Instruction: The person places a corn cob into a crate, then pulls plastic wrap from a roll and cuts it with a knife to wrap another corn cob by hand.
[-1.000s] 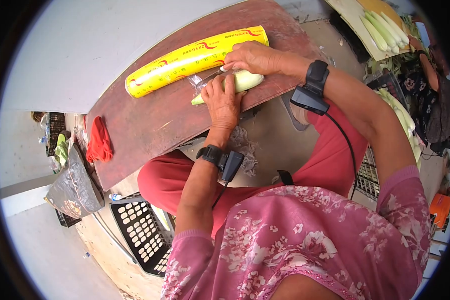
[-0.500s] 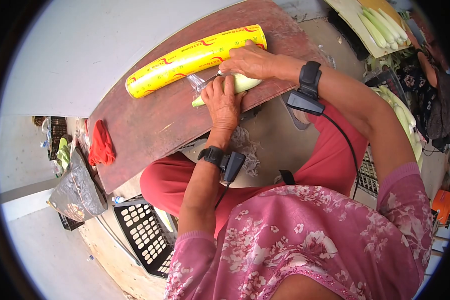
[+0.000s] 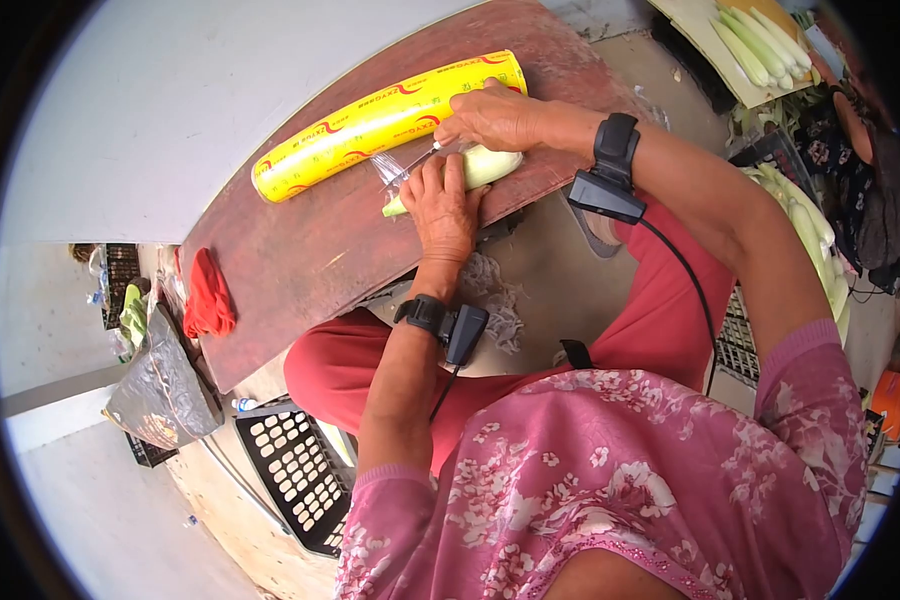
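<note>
A long, pale green vegetable lies on the red-brown board, partly covered by clear film. My left hand presses down on it, fingers curled over its left part. A stretch of clear cling film runs from the yellow cling film roll to the vegetable. My right hand is closed around a small knife, its thin blade pointing left across the film just above my left fingers. Most of the knife's handle is hidden in my right hand. The roll lies right behind both hands.
The wooden board spans in front of my knees. A red cloth hangs at its left edge. A black crate stands below left. More pale vegetables lie on a panel at upper right, beside a person's arm.
My right hand has shifted slightly left, and more of the knife blade shows over the film. My left hand stays on the vegetable. The view has tilted a little.
</note>
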`<state>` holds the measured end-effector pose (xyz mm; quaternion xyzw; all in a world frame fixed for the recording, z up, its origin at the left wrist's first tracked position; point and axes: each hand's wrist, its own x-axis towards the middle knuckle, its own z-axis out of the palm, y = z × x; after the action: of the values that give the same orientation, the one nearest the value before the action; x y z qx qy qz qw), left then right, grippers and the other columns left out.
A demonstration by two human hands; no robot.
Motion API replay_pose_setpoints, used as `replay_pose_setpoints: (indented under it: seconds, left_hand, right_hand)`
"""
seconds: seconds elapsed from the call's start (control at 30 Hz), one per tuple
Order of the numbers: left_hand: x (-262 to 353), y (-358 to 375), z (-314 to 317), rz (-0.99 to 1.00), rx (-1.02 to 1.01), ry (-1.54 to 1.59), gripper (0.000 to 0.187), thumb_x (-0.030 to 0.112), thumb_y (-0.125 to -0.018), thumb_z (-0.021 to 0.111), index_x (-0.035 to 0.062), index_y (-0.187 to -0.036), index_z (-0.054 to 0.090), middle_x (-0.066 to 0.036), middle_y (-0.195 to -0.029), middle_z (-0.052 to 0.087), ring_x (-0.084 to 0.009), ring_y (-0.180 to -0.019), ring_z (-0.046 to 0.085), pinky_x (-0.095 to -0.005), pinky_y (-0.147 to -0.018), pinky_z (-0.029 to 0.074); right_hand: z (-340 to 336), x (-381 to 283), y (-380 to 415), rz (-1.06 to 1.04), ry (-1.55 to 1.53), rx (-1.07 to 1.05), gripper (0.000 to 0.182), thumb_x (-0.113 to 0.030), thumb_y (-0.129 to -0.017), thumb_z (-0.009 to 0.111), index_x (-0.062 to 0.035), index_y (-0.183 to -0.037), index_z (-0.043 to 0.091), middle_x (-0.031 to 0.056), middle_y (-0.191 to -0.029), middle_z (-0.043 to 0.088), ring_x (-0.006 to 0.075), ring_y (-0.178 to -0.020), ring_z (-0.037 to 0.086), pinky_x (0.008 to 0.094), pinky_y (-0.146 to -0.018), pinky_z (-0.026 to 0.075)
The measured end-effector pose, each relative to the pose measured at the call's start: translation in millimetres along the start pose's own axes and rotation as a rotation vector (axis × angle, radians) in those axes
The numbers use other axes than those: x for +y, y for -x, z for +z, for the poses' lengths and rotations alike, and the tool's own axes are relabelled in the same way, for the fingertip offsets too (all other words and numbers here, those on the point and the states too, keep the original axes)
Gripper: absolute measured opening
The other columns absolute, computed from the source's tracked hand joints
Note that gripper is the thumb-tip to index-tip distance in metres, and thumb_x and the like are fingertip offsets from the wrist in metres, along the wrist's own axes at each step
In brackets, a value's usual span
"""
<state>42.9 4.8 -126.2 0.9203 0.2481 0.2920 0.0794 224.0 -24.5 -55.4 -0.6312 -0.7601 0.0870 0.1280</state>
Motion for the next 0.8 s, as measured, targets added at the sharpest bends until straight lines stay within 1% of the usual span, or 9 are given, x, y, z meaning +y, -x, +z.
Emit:
replay_pose_setpoints:
  seconds: [0.07, 0.17, 0.27, 0.37, 0.47, 0.57, 0.67, 0.8]
  left_hand:
    - [0, 0, 0, -0.004, -0.005, -0.002, 0.056, 0.024, -0.067, 0.078, 0.0092, -0.116, 0.053, -0.010, -0.114, 0.052, -0.0298, -0.110, 0.045, -0.0454, -0.095, 0.031]
    - [0, 1, 1, -0.029, -0.034, 0.002, 0.062, 0.023, -0.068, 0.079, 0.0095, -0.122, 0.051, -0.010, -0.117, 0.051, -0.0305, -0.112, 0.045, -0.0460, -0.099, 0.028]
    - [0, 1, 1, -0.034, -0.042, -0.005, 0.061, 0.023, -0.068, 0.078, 0.0095, -0.122, 0.051, -0.010, -0.117, 0.051, -0.0304, -0.112, 0.045, -0.0462, -0.099, 0.028]
    - [-1, 1, 2, -0.031, -0.041, 0.005, 0.061, 0.024, -0.069, 0.078, 0.0097, -0.122, 0.051, -0.010, -0.117, 0.051, -0.0303, -0.112, 0.045, -0.0461, -0.099, 0.028]
    - [1, 0, 0, 0.001, -0.002, -0.017, 0.056, 0.024, -0.068, 0.077, 0.0081, -0.116, 0.053, -0.011, -0.113, 0.052, -0.0300, -0.109, 0.046, -0.0450, -0.095, 0.031]
    - [1, 0, -1, -0.001, -0.006, -0.011, 0.056, 0.024, -0.068, 0.077, 0.0083, -0.116, 0.053, -0.011, -0.113, 0.052, -0.0300, -0.110, 0.046, -0.0451, -0.095, 0.031]
    - [0, 0, 1, -0.004, -0.013, -0.004, 0.056, 0.025, -0.068, 0.077, 0.0083, -0.116, 0.053, -0.010, -0.114, 0.052, -0.0300, -0.110, 0.046, -0.0450, -0.095, 0.031]
    - [0, 0, 1, 0.003, -0.005, -0.017, 0.056, 0.024, -0.068, 0.077, 0.0083, -0.116, 0.052, -0.011, -0.114, 0.052, -0.0300, -0.111, 0.046, -0.0449, -0.095, 0.031]
  right_hand:
    - [2, 1, 0, 0.000, -0.006, 0.013, 0.019, -0.019, -0.089, 0.057, -0.0158, -0.105, 0.067, 0.0115, -0.096, 0.064, 0.0314, -0.100, 0.060, 0.0486, -0.082, 0.044]
    - [-1, 0, 1, -0.006, -0.106, 0.044, 0.018, -0.019, -0.088, 0.059, -0.0144, -0.104, 0.067, 0.0105, -0.096, 0.065, 0.0309, -0.100, 0.060, 0.0479, -0.082, 0.044]
    - [11, 13, -5, -0.072, -0.156, 0.126, 0.018, -0.018, -0.087, 0.060, -0.0139, -0.103, 0.067, 0.0101, -0.095, 0.066, 0.0317, -0.096, 0.061, 0.0475, -0.080, 0.045]
    - [-2, 1, 1, -0.032, -0.053, 0.043, 0.018, -0.017, -0.086, 0.061, -0.0141, -0.103, 0.067, 0.0111, -0.092, 0.067, 0.0331, -0.091, 0.062, 0.0480, -0.078, 0.046]
    - [2, 5, 0, -0.063, -0.045, 0.076, 0.018, -0.016, -0.086, 0.061, -0.0139, -0.102, 0.068, 0.0116, -0.090, 0.067, 0.0337, -0.090, 0.063, 0.0476, -0.076, 0.048]
    - [-2, 4, -1, -0.068, -0.053, 0.051, 0.018, -0.015, -0.085, 0.061, -0.0130, -0.101, 0.067, 0.0119, -0.089, 0.068, 0.0337, -0.090, 0.063, 0.0468, -0.075, 0.048]
    - [4, 15, -3, -0.152, -0.189, 0.130, 0.018, -0.014, -0.085, 0.061, -0.0117, -0.101, 0.067, 0.0121, -0.091, 0.068, 0.0336, -0.090, 0.063, 0.0450, -0.075, 0.049]
    - [-4, 9, 0, -0.082, -0.106, 0.032, 0.019, -0.012, -0.084, 0.062, -0.0095, -0.102, 0.067, 0.0122, -0.093, 0.068, 0.0335, -0.090, 0.063, 0.0433, -0.075, 0.050]
